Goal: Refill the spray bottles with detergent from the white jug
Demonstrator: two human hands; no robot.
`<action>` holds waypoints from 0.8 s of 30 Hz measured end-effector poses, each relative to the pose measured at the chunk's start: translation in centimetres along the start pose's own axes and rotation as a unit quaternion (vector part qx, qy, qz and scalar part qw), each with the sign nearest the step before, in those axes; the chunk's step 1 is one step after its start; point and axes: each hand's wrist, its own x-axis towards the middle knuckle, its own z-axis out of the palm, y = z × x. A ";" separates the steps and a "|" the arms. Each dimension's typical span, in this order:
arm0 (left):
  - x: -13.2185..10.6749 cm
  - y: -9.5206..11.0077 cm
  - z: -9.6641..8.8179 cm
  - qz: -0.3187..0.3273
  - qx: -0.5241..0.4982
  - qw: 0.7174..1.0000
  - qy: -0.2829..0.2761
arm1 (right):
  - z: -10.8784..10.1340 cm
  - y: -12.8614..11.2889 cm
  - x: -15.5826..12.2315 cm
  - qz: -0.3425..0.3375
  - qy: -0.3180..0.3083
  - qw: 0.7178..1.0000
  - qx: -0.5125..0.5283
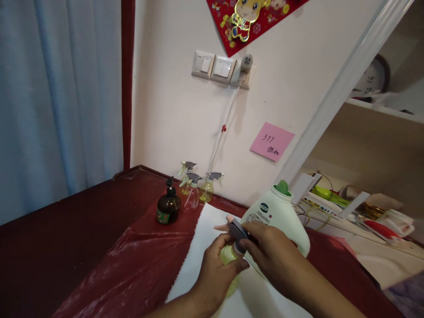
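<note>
My left hand [217,274] is wrapped round the yellowish see-through body of a spray bottle [228,255], just under its neck. On top of that bottle sits a grey spray head [237,230] with a pinkish nozzle and trigger pointing left. My right hand [270,249] has its fingers closed on the spray head. The bottle stands over a white cloth or sheet [190,269], its lower part partly hidden by my left hand. Right behind my hands is a large pale green jug [281,216] with a green piece in its mouth.
A dark pump bottle [168,205] stands left of the sheet. Behind it are a clear spray bottle [191,198] and two yellowish ones, near the wall. Red plastic [132,260] covers the table. Cluttered shelves [364,207] are at right; a cord [220,137] hangs from the socket.
</note>
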 end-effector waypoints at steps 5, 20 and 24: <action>-0.1 -0.2 0.0 0.015 0.056 0.998 0.008 | -0.6 -0.4 0.0 0.057 -0.048 0.997 0.030; 0.2 0.0 0.7 -0.013 0.035 0.999 0.015 | 0.4 -0.2 -0.7 0.075 -0.030 0.995 0.055; 0.2 -0.1 0.5 0.004 0.048 0.999 0.013 | 0.3 -0.1 -0.8 0.071 -0.029 0.996 0.051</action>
